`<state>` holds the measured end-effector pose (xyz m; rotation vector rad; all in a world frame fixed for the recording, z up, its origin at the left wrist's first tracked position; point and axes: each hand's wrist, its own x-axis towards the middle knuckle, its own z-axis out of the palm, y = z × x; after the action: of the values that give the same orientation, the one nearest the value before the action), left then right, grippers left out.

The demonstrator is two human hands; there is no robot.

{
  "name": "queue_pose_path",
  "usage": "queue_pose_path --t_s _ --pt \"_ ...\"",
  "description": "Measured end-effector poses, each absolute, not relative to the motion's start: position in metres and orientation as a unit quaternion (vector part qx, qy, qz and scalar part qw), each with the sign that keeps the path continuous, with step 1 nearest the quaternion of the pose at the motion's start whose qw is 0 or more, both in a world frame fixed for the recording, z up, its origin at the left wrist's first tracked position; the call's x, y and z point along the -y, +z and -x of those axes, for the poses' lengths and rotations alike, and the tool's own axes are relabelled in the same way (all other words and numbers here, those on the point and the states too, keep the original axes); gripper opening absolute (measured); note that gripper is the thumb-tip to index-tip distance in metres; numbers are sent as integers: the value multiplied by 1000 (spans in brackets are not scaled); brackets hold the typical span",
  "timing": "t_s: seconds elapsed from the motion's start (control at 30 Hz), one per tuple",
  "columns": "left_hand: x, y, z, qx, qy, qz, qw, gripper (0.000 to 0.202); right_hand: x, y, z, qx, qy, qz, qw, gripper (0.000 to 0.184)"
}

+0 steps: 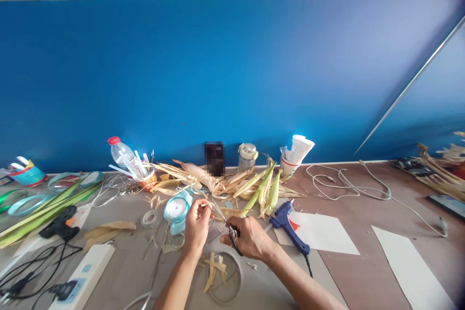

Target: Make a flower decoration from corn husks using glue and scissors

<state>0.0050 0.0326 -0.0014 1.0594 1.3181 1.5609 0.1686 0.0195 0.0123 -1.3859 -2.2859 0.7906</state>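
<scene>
My left hand (pixel 197 225) is closed in a pinch on a small pale strip of what looks like corn husk (pixel 206 205). In my right hand (pixel 251 238) is a pair of scissors (pixel 220 212), the fingers wrapped round the dark handles. Its blades point up and left, with the tips close to the strip; whether they touch it I cannot tell. Below my hands, cut husk pieces (pixel 216 267) lie across a clear ring-shaped roll (pixel 240 276). Behind them is a pile of dry and green corn husks (pixel 267 193). A light blue ribbon roll (pixel 178 207) sits left of my left hand.
Right of my hands lies a blue glue gun (pixel 290 226) on white paper (pixel 327 232). A power strip (pixel 85 276) with black cables is at front left. A bottle (pixel 121 152), a jar (pixel 247 157) and paper cups (pixel 288 167) stand along the blue partition (pixel 232 72).
</scene>
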Motion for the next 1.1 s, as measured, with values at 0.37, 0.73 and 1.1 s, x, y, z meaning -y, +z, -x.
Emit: queue_pose_path --t_s 0.37,0.73,1.1 --pt "-32 0 -6 -525 616 -421 410 15 -20 13 -169 802 282 494 184 24" --pt "-33 1 -6 -521 619 -410 422 19 -21 13 -170 802 288 488 188 23" --pt "-33 0 -2 -496 637 -364 464 24 -27 5 -172 775 244 553 185 27"
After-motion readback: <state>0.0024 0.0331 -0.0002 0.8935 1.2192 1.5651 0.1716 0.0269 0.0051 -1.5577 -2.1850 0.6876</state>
